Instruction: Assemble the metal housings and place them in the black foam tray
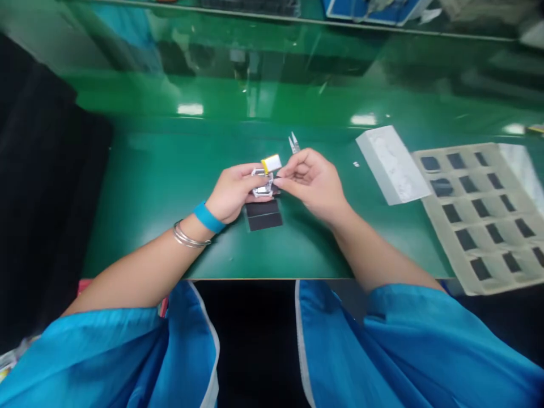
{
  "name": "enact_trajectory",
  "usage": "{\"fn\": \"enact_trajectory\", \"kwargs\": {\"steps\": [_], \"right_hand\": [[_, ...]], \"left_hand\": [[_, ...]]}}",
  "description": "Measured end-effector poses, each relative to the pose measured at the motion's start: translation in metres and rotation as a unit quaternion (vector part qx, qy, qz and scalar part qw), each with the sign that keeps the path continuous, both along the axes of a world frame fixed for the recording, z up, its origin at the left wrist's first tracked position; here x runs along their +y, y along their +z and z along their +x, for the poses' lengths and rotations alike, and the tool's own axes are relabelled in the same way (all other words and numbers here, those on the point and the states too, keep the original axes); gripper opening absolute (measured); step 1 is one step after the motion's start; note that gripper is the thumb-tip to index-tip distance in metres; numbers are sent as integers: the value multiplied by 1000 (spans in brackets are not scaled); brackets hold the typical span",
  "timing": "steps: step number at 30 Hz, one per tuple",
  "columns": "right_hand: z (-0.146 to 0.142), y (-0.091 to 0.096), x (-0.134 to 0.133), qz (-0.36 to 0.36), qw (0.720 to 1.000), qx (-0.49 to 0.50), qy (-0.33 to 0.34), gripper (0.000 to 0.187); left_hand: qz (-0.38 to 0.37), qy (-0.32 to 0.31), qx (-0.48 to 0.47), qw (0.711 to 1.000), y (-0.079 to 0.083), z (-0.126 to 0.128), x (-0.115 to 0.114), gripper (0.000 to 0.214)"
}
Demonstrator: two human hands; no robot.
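My left hand [232,195] is closed around a small white device housing [262,190], its thumb lying across it. A silver pouch battery [272,163] with a yellow taped end sticks up from the housing's upper edge. My right hand [317,184] holds metal tweezers [294,144], their tips pointing up and away from the housing. The thumb and forefinger of that hand pinch at the housing's right side, by a small dark piece; the exact contact is too small to make out. Just below my left hand, a sheet with black strips [264,216] lies on the green table.
To the right stands a white box [393,164] with white contents. Beyond it a beige compartment tray [463,195] holds several dark flat pieces and overhangs the front edge. A white scrap [356,164] lies near the box. A shelf [272,17] runs across the back.
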State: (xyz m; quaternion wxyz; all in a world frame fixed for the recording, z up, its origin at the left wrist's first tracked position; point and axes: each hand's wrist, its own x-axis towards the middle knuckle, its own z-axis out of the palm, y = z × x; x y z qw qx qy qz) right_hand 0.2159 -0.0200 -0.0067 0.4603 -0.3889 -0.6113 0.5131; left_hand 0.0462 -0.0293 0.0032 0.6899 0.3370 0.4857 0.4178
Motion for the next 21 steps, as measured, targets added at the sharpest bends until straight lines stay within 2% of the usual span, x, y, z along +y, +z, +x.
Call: {"fn": "enact_trajectory", "kwargs": {"steps": [6, 21], "right_hand": [[-2, 2, -6, 12, 999, -37, -4, 40], [-10, -3, -9, 73, 993, -85, -35, 33]], "left_hand": [[0, -17, -4, 1000, 2, 1, -3, 23], [-18, -3, -25, 1000, -1, 1, -3, 21]]}}
